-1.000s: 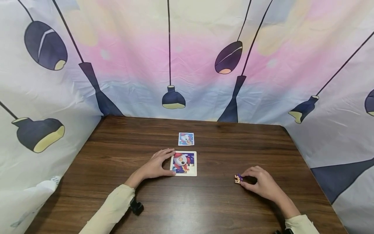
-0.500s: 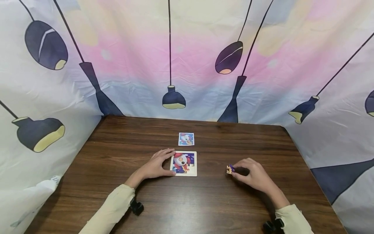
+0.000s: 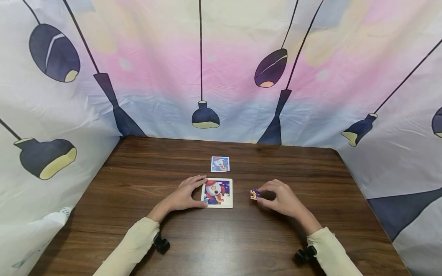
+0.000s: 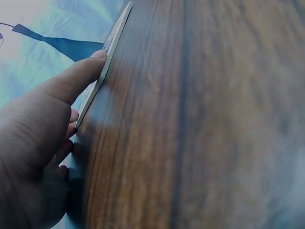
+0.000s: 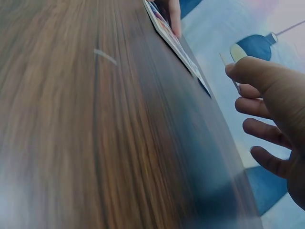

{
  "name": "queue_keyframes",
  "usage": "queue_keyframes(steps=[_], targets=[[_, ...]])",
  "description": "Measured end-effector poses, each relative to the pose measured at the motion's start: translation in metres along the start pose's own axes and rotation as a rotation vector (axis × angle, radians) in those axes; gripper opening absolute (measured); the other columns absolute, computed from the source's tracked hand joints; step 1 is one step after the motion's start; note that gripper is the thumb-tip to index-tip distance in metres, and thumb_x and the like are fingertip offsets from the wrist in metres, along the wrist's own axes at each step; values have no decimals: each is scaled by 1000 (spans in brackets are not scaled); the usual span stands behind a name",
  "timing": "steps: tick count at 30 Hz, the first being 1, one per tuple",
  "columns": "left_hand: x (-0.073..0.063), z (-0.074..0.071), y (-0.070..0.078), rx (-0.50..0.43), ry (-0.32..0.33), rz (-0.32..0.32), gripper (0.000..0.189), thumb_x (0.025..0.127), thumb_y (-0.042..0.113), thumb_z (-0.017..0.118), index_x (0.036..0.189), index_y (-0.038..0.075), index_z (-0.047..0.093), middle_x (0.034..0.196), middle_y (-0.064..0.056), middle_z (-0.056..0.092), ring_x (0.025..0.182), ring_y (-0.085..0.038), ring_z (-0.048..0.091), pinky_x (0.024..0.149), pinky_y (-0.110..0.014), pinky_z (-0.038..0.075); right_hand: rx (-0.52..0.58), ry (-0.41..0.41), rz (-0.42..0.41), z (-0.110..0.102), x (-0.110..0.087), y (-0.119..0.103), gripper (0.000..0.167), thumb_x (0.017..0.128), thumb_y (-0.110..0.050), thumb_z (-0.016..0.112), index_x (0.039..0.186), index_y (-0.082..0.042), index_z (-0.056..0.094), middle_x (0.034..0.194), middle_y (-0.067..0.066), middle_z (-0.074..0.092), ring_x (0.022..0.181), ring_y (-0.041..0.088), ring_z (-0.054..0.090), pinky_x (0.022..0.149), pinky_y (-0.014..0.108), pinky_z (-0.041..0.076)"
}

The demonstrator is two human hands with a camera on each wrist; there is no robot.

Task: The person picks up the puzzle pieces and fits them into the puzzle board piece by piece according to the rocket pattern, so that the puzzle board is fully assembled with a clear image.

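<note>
A square jigsaw puzzle board with a pale frame lies on the table, its picture showing a white round character with a red hat. A pale patch without picture shows at its lower right. My left hand holds the board at its left side, thumb near the lower corner and fingers at the upper one; in the left wrist view the thumb lies on the board's edge. My right hand pinches a purple and orange jigsaw piece between thumb and fingertips, to the right of the board. The right wrist view shows that piece edge-on, above the table.
Behind the board lies a small picture card with the same design. The dark wooden table ends at a printed curtain at the back and sides. Each wrist carries a small black camera.
My right hand has moved left and slightly away from me with the jigsaw piece, closer to the board. The left hand and the board have stayed in place.
</note>
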State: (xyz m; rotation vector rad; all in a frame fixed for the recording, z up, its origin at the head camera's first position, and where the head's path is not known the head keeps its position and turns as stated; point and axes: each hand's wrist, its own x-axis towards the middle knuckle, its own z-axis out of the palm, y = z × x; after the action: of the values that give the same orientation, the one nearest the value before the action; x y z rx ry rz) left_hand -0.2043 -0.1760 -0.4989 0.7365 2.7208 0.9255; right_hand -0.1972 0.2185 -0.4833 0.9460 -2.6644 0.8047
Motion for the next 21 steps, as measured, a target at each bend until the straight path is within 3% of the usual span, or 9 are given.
queue_keyframes(steps=[21], targets=[[2, 2, -3, 11, 6, 9, 95, 83, 56, 80, 158, 13, 42, 165, -5, 33, 155, -34, 20, 122, -63, 13, 65, -91, -55, 43, 36, -29, 25, 88, -40, 80, 107, -23, 80, 101, -13, 72, 96, 5, 62, 82, 33, 55]])
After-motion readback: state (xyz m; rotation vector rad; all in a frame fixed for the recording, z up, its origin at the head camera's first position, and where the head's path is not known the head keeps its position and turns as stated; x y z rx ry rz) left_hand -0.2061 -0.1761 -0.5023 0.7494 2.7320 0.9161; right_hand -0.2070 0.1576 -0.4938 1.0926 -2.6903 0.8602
